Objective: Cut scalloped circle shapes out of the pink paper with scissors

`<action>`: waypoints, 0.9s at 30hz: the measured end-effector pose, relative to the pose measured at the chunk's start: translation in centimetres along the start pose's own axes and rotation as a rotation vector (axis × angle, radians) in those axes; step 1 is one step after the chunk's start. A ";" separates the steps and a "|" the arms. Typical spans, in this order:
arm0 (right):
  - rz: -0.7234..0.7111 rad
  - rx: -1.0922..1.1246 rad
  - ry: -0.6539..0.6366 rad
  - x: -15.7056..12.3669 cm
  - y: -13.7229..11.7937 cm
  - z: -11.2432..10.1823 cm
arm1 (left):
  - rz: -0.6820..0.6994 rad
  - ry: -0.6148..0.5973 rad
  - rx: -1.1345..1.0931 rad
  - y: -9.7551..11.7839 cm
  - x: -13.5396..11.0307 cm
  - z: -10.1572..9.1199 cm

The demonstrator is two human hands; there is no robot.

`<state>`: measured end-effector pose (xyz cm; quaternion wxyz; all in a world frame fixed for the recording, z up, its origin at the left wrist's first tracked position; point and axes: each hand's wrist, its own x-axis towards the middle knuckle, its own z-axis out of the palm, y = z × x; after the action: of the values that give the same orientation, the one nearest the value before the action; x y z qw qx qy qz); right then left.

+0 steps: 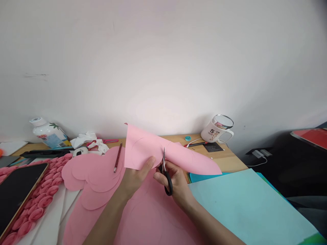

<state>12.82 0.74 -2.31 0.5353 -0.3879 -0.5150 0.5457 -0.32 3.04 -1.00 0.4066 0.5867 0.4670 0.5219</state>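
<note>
My left hand pinches the lower edge of a pink paper sheet, holding it up off the desk. My right hand grips black-handled scissors, their blades pointing up into the sheet's lower edge. More pink paper lies flat under both hands. Cut pink rounded shapes are stacked to the left, with a red pencil lying on them.
Light blue paper sheets cover the desk at right. A white mug and a dark card stand at the back. A plastic bottle, crumpled tissue, a dark tablet and small pink rolled pieces are at left.
</note>
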 end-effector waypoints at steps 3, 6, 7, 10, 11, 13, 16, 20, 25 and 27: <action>-0.002 0.003 -0.009 0.0 0.1 0.0 | 0.017 0.008 0.031 0.0 0.0 0.0; -0.009 -0.012 -0.009 0.1 0.1 -0.1 | 0.007 0.038 0.023 -0.1 0.0 0.0; -0.011 -0.015 -0.010 0.1 0.1 -0.1 | 0.000 0.047 0.009 -0.1 0.0 0.0; -0.014 -0.016 -0.016 0.1 0.1 -0.2 | -0.024 0.042 -0.038 0.0 -0.1 0.0; -0.016 -0.018 -0.019 0.1 0.1 -0.2 | -0.024 0.036 -0.043 0.1 -0.1 0.0; -0.021 -0.024 -0.027 0.1 0.2 -0.3 | -0.012 0.033 -0.038 0.1 -0.1 0.1; -0.020 -0.021 -0.030 0.1 0.3 -0.3 | -0.006 0.017 -0.023 -0.1 -0.1 0.0; -0.014 -0.014 -0.036 0.0 0.3 -0.3 | 0.008 0.017 0.015 -0.2 -0.1 0.0; -0.030 0.000 -0.047 0.1 0.2 -0.3 | 0.012 0.030 0.027 -0.2 -0.1 0.0; -0.036 -0.004 -0.044 0.2 0.2 -0.3 | 0.008 0.046 0.018 -0.2 -0.1 0.1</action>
<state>13.10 0.99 -2.49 0.5329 -0.3677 -0.5346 0.5432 -0.30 2.95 -1.25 0.3885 0.5799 0.4786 0.5326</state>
